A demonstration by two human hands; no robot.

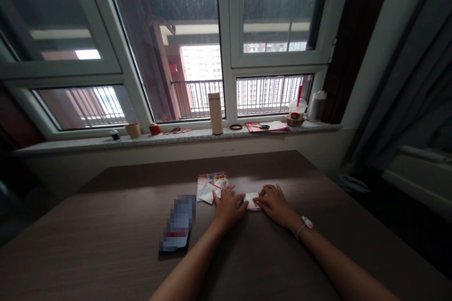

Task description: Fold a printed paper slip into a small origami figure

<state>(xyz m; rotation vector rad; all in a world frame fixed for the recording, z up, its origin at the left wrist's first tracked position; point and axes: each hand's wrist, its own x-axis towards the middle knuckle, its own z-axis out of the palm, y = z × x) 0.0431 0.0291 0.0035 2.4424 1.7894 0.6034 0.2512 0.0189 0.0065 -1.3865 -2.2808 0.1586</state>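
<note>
Two unclenched hands, the left hand (229, 207) and right hand (276, 205), bear on opposite ends of a folded white paper (252, 201) on the wooden table (282, 169); even pressure from both sides keeps it square.

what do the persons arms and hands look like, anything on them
Both forearms are bare, with no sleeves in view, and neither the left hand nor the right hand wears a glove. The right wrist has a thin pale bracelet with a small white charm. The left wrist shows nothing worn.
</note>
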